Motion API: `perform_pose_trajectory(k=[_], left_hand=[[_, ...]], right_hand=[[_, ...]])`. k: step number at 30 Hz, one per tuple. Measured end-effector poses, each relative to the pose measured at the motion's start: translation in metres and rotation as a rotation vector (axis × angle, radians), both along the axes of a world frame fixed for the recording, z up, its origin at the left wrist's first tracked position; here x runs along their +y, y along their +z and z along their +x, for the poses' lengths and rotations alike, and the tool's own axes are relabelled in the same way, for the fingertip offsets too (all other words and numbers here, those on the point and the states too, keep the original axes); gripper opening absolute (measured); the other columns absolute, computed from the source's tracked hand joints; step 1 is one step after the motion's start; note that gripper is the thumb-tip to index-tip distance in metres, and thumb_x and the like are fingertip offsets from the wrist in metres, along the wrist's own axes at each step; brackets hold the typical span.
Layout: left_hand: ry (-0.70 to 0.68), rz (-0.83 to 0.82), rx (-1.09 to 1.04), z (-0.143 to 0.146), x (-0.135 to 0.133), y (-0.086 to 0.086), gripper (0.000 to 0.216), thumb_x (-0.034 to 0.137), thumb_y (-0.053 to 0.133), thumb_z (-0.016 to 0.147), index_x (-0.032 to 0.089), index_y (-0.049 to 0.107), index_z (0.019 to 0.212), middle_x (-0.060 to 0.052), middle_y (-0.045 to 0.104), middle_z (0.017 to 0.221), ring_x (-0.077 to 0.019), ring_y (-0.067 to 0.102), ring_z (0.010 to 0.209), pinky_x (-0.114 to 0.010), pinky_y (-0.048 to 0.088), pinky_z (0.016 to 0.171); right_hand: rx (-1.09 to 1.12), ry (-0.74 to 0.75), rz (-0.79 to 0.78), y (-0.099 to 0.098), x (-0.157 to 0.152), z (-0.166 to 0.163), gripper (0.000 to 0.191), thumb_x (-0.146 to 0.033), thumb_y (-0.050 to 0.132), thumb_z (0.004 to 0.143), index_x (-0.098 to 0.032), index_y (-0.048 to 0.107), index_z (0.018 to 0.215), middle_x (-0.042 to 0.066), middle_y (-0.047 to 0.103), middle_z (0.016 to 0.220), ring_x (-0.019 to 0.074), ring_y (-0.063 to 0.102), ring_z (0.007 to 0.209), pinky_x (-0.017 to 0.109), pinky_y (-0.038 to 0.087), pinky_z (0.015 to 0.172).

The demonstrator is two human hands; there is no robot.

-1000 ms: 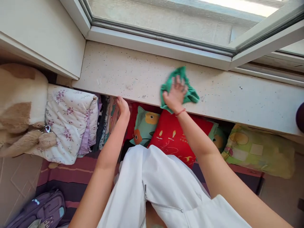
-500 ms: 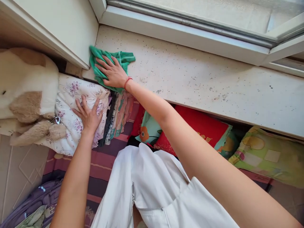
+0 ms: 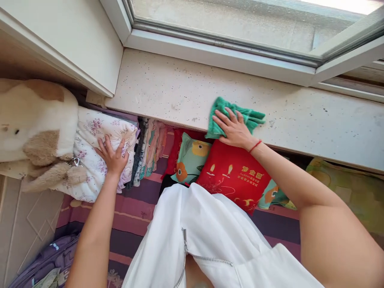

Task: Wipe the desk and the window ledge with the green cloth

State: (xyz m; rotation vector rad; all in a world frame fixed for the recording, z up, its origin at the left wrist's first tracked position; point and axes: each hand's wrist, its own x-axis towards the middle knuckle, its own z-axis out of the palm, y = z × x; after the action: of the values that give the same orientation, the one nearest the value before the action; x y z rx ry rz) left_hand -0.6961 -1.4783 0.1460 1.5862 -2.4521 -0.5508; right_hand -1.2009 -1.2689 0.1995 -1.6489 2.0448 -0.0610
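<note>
My right hand [image 3: 235,130] lies flat, fingers spread, pressing a green cloth [image 3: 249,115] onto the speckled stone window sill [image 3: 186,92] near its front edge. A red cord circles that wrist. My left hand [image 3: 112,156] rests open, fingers apart, on a folded floral quilt [image 3: 90,160] below the sill's left end. Nothing is gripped in it.
A plush toy [image 3: 33,132] lies left of the quilt. Folded clothes [image 3: 148,148], a red cushion [image 3: 237,176], a teal flowered cushion [image 3: 189,158] and a green pillow [image 3: 354,192] line up under the sill. The window frame [image 3: 222,56] runs behind. A purple backpack [image 3: 48,264] sits lower left.
My right hand slid the green cloth from the sill's middle to its left corner, then back right to the middle. My left hand moved from the sill edge onto the floral quilt.
</note>
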Motion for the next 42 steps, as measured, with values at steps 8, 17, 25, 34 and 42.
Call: perform_pose_trajectory(k=[8, 17, 25, 34, 42], left_hand=[[0.035, 0.026, -0.005, -0.002, -0.002, -0.009, 0.051, 0.026, 0.078, 0.082, 0.025, 0.076, 0.133, -0.017, 0.030, 0.176, -0.0448, 0.001, 0.169, -0.068, -0.009, 0.131], [0.066, 0.068, 0.010, 0.005, -0.006, -0.020, 0.054, 0.032, 0.081, 0.077, 0.029, 0.077, 0.131, -0.017, 0.035, 0.174, -0.0451, 0.007, 0.169, -0.073, -0.006, 0.130], [0.009, -0.068, 0.023, 0.007, -0.005, -0.019, 0.055, 0.036, 0.078, 0.082, 0.027, 0.072, 0.136, -0.014, 0.030, 0.177, -0.0469, 0.007, 0.168, -0.070, -0.002, 0.132], [0.016, -0.110, -0.140, -0.012, -0.005, -0.003, 0.058, 0.035, 0.070, 0.088, 0.003, 0.066, 0.136, -0.029, 0.024, 0.173, -0.0479, 0.007, 0.165, -0.064, -0.003, 0.132], [0.044, -0.203, -0.020, -0.011, -0.010, -0.017, 0.051, 0.044, 0.062, 0.091, 0.011, 0.066, 0.130, -0.031, 0.033, 0.166, -0.0486, 0.013, 0.164, -0.070, 0.004, 0.131]], right_hand=[[-0.172, 0.850, -0.163, -0.009, -0.281, 0.171, 0.075, -0.033, 0.033, 0.103, -0.012, 0.027, 0.174, 0.003, 0.018, 0.182, 0.0323, 0.012, 0.169, 0.059, 0.008, 0.136], [-0.251, 0.789, -0.136, -0.017, -0.353, 0.256, 0.103, -0.039, -0.017, 0.092, 0.009, 0.063, 0.139, 0.029, 0.026, 0.172, 0.0387, -0.036, 0.157, 0.077, 0.016, 0.109], [-0.095, 0.364, -0.188, -0.009, -0.188, 0.121, 0.073, -0.026, 0.037, 0.101, -0.015, 0.035, 0.173, 0.003, 0.023, 0.181, 0.0320, 0.024, 0.164, 0.058, 0.028, 0.129], [0.318, -0.861, -0.214, -0.012, 0.167, -0.133, 0.081, -0.054, 0.031, 0.095, -0.019, 0.050, 0.166, 0.016, 0.042, 0.171, 0.0443, 0.037, 0.154, 0.077, 0.028, 0.117], [0.305, -1.188, -0.158, -0.006, 0.011, -0.075, 0.083, -0.029, 0.040, 0.095, 0.009, 0.033, 0.169, 0.032, 0.020, 0.175, 0.0501, 0.018, 0.161, 0.079, 0.011, 0.123]])
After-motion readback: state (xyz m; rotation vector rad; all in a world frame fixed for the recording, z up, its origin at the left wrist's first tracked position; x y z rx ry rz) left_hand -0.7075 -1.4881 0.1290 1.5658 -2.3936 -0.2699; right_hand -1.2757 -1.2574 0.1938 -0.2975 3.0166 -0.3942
